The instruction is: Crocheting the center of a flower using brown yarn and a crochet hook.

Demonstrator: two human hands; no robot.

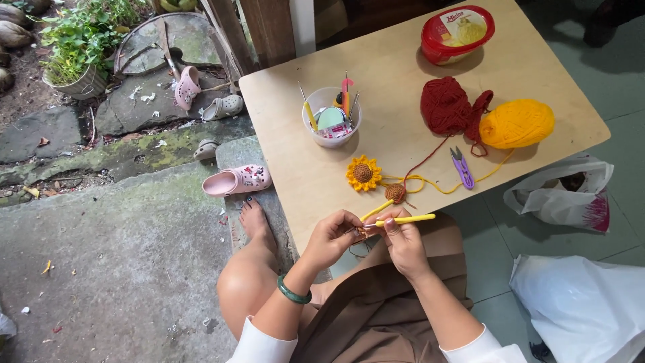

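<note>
The pale rectangular wooden worktop [403, 60] carries everything, its near edge just above the person's lap. On the far side stands a red oval plastic tub with a printed lid [457, 32]. Nearer lie a dark red ball of yarn [446, 105] and, touching its loose end, an orange-yellow ball of yarn [517, 123]. To the left stands a clear round plastic cup holding hooks and small tools [331, 117]. Between cup and yarn balls, toward the near edge, lie a finished yellow crocheted sunflower with a brown centre [363, 173], a small purple pair of thread snips [461, 167] and a small brown crocheted disc with a yellow strand [396, 193].

At the near edge the left hand [330, 236], a green bangle on its wrist, has its grip pinched shut on a tiny brown crochet piece [361, 232], mostly hidden by the fingers. The right hand [403, 243] has its grip closed around a thin yellow crochet hook [405, 219], which lies nearly level, its tip meeting that piece between the two hands.
</note>
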